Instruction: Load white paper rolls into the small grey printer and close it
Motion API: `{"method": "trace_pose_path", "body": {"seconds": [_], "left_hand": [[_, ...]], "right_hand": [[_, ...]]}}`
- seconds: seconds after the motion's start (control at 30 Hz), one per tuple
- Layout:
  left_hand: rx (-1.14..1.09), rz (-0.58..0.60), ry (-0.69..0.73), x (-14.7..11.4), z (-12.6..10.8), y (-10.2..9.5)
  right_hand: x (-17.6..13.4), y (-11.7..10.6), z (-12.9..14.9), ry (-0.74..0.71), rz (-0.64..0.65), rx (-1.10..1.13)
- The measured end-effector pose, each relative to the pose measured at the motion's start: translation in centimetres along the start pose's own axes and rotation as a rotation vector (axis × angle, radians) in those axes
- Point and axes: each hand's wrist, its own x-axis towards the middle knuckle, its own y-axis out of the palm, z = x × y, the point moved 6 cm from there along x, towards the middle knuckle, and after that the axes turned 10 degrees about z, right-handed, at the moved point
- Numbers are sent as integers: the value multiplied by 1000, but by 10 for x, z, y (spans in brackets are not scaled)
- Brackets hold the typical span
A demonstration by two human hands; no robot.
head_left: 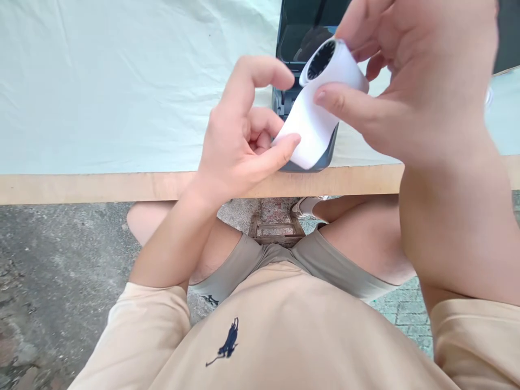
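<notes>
Above dark device (298, 46), white paper roll (347, 70) spans two hands

Smooth, with a black ribbed core (322, 59), the roll trails a curved flap (311, 124), hiding part of the device, whose far end is cropped. The half-curled right hand (410, 81) clasps the roll; the left hand (239, 135), forefinger lifted, pinches the flap.

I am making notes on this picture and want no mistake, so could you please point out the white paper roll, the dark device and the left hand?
White paper roll (344, 67): head view, curved side.
Dark device (297, 42): head view, glossy upper part.
Left hand (229, 140): head view, middle.
</notes>
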Motion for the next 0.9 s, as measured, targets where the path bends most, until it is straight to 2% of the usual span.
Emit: {"method": "trace_pose_path", "body": {"seconds": [0.07, 0.17, 0.27, 0.3, 0.4, 0.5, 0.53, 0.6, 0.67, 0.7, 0.8, 0.83, 0.9], "left_hand": [[-44, -85, 21, 2, 14, 8], [-213, -50, 90, 6, 30, 22], [-353, -17, 155, 8, 26, 21], [-353, -27, 135, 9, 22, 18], [-254, -87, -43, 14, 8, 7], [-217, -131, -77, 18, -11, 1], [-208, -142, -81, 19, -13, -1], [-195, -158, -101, 20, -10, -3], [-187, -165, -138, 19, 3, -7], [-183, -162, -162, 17, 11, -9], [-173, -133, -226, 12, 35, -13], [-181, -138, -237, 10, 39, -14], [-220, -176, -236, 6, 43, -13]], "right_hand": [[3, 1, 6, -37, -7, -256], [11, 10, 6, 22, 98, -457], [19, 19, 7, 91, 189, -575], [21, 22, 8, 105, 204, -601], [26, 26, 8, 171, 216, -634], [28, 25, 1, 252, 221, -626], [27, 25, 0, 216, 218, -605], [24, 23, 1, 43, 170, -538], [14, 17, 0, -121, 55, -461], [7, 12, -4, -144, -19, -418], [-10, 2, -29, -16, -188, -257], [-14, 2, -38, 43, -190, -183], [-18, 10, -55, 151, -107, -52]]}}
